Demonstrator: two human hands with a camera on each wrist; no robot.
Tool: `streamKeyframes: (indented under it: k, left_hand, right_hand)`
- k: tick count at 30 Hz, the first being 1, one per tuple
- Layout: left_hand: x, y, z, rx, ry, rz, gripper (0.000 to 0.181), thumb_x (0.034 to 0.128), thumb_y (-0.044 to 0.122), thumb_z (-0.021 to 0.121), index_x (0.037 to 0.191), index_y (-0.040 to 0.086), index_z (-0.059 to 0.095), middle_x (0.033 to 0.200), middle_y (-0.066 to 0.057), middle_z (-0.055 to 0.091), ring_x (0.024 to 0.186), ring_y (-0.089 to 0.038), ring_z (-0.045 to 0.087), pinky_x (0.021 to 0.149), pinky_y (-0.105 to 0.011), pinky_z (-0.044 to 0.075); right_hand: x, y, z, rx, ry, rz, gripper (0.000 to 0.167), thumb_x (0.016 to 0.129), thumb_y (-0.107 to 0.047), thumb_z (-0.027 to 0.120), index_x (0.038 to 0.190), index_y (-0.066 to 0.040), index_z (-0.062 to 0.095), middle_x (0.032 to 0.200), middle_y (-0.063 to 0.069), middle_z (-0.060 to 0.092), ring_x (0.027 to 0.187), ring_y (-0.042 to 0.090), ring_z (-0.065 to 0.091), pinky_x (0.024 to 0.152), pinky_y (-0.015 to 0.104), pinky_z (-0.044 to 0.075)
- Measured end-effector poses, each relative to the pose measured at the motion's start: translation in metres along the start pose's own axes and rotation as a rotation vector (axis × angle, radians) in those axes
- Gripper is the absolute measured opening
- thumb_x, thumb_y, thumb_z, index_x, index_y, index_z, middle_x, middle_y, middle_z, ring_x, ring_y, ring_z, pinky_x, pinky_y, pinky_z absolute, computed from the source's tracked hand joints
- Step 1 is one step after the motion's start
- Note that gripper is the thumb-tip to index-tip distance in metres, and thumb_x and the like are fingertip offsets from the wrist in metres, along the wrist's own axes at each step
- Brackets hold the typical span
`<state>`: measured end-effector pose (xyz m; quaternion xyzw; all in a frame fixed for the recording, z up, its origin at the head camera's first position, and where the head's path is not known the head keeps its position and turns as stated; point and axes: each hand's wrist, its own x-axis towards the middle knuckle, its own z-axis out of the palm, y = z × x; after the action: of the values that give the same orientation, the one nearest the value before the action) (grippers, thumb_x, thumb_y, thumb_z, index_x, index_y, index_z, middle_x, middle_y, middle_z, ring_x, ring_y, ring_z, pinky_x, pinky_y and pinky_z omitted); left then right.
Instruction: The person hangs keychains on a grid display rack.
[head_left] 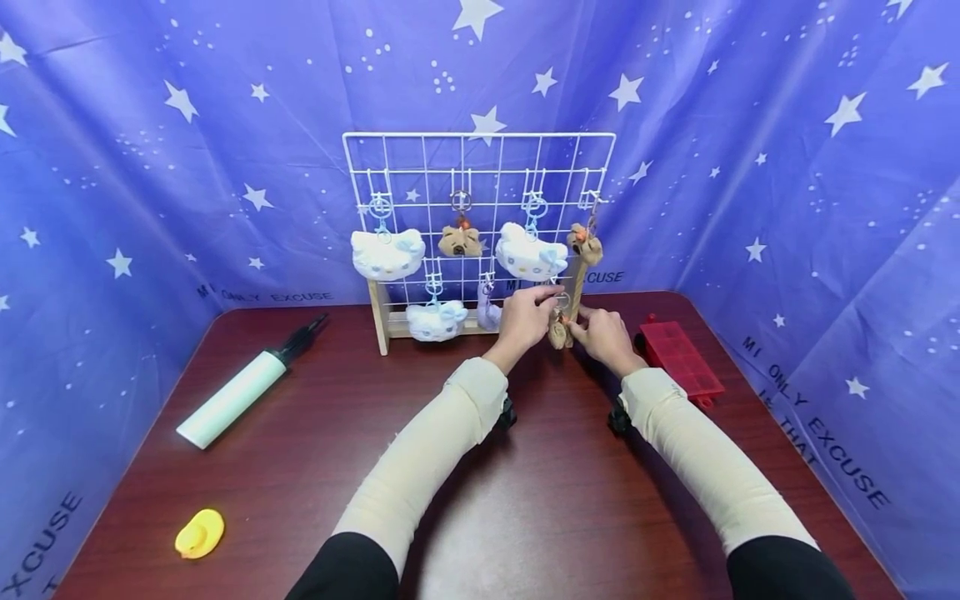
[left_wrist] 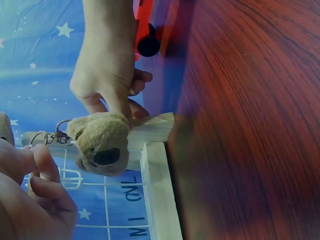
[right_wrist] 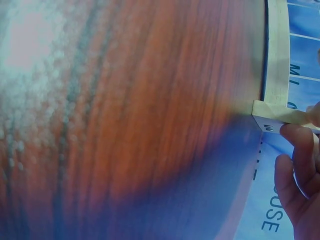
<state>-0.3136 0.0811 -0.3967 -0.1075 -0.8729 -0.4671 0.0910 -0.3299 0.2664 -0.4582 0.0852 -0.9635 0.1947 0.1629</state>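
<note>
A white wire grid rack [head_left: 480, 134] stands on wooden legs at the back of the table. My left hand [head_left: 525, 318] pinches the metal ring of a brown plush dog-head keychain [head_left: 557, 335] low at the rack's right end. In the left wrist view, the keychain's dark nose and ring show beside the fingers. With thumb in front and fingers behind, my right hand [head_left: 609, 337] grips the wooden post [left_wrist: 155, 126] at that end, its thumb close against the plush. Above hangs another brown plush keychain [head_left: 585, 245]. The right wrist view does not show the held keychain.
White plush cat keychains [head_left: 387, 255], a brown one [head_left: 459, 242] and a purple one [head_left: 489, 312] hang on the rack. To the right lies a red compartment box [head_left: 682, 358]. A pale green and black pump [head_left: 236, 398] and a yellow duck [head_left: 200, 533] lie left.
</note>
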Motion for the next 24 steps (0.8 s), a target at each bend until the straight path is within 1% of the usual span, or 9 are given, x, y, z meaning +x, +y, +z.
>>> streamKeyframes:
  k: [3, 7, 9, 11, 14, 17, 21, 24]
  left_hand:
    - [0.001, -0.001, 0.001, 0.002, 0.009, -0.01, 0.024, 0.0997, 0.027, 0.066, 0.121, 0.032, 0.077, 0.116, 0.009, 0.077, 0.093, -0.012, 0.068, 0.075, -0.03, 0.053]
    - [0.001, -0.002, 0.001, -0.008, 0.013, 0.003, 0.025, 0.0993, 0.025, 0.066, 0.121, 0.03, 0.077, 0.106, 0.007, 0.079, 0.079, -0.014, 0.068, 0.068, -0.029, 0.052]
    - [0.001, -0.002, 0.0, -0.013, 0.02, 0.01, 0.026, 0.0986, 0.024, 0.067, 0.122, 0.028, 0.076, 0.102, 0.006, 0.08, 0.082, -0.014, 0.07, 0.071, -0.029, 0.054]
    - [0.0, -0.003, -0.002, -0.019, 0.027, 0.008, 0.027, 0.0977, 0.023, 0.068, 0.124, 0.026, 0.076, 0.099, 0.005, 0.08, 0.088, -0.015, 0.073, 0.077, -0.031, 0.056]
    - [-0.001, -0.004, -0.005, -0.029, 0.029, -0.001, 0.03, 0.0976, 0.021, 0.068, 0.127, 0.024, 0.074, 0.102, 0.006, 0.08, 0.096, -0.015, 0.072, 0.086, -0.032, 0.056]
    - [-0.003, -0.006, -0.007, -0.051, 0.025, -0.012, 0.032, 0.0976, 0.021, 0.067, 0.129, 0.026, 0.073, 0.103, 0.006, 0.08, 0.094, -0.016, 0.072, 0.086, -0.033, 0.055]
    - [-0.006, -0.01, -0.01, -0.054, 0.032, -0.01, 0.033, 0.0966, 0.021, 0.067, 0.129, 0.025, 0.073, 0.103, 0.006, 0.08, 0.094, -0.012, 0.072, 0.087, -0.03, 0.055]
    - [-0.01, -0.013, -0.013, -0.048, 0.023, 0.0, 0.033, 0.0971, 0.022, 0.067, 0.129, 0.022, 0.072, 0.105, 0.005, 0.08, 0.082, -0.01, 0.073, 0.083, -0.026, 0.054]
  right_hand:
    - [0.0, -0.001, 0.001, -0.001, -0.002, 0.015, 0.047, 0.096, -0.036, 0.069, 0.135, -0.01, 0.067, 0.079, 0.021, 0.074, 0.072, 0.039, 0.067, 0.069, 0.054, 0.054]
    - [-0.001, -0.002, -0.001, 0.006, -0.005, 0.024, 0.045, 0.096, -0.034, 0.069, 0.135, -0.011, 0.068, 0.079, 0.017, 0.075, 0.076, 0.04, 0.069, 0.072, 0.055, 0.055]
    - [-0.002, -0.002, -0.002, 0.007, -0.012, 0.023, 0.044, 0.096, -0.033, 0.068, 0.134, -0.011, 0.068, 0.079, 0.014, 0.076, 0.08, 0.041, 0.07, 0.074, 0.056, 0.055]
    - [-0.002, -0.004, -0.002, 0.009, -0.018, 0.022, 0.043, 0.096, -0.031, 0.068, 0.134, -0.012, 0.069, 0.079, 0.012, 0.077, 0.083, 0.042, 0.071, 0.076, 0.057, 0.055]
    - [-0.002, -0.005, -0.002, 0.005, -0.025, 0.028, 0.042, 0.095, -0.031, 0.068, 0.133, -0.012, 0.069, 0.077, 0.009, 0.077, 0.086, 0.041, 0.072, 0.077, 0.056, 0.055]
    - [-0.001, -0.005, -0.003, 0.003, -0.021, 0.036, 0.042, 0.095, -0.031, 0.069, 0.133, -0.013, 0.069, 0.076, 0.008, 0.077, 0.086, 0.041, 0.071, 0.078, 0.056, 0.055]
    - [-0.001, -0.005, -0.003, -0.002, -0.028, 0.036, 0.041, 0.094, -0.031, 0.068, 0.132, -0.014, 0.07, 0.077, 0.008, 0.077, 0.086, 0.041, 0.071, 0.078, 0.056, 0.055]
    - [-0.001, -0.004, -0.004, 0.001, -0.037, 0.035, 0.041, 0.095, -0.031, 0.067, 0.132, -0.013, 0.07, 0.078, 0.009, 0.077, 0.086, 0.041, 0.071, 0.077, 0.056, 0.055]
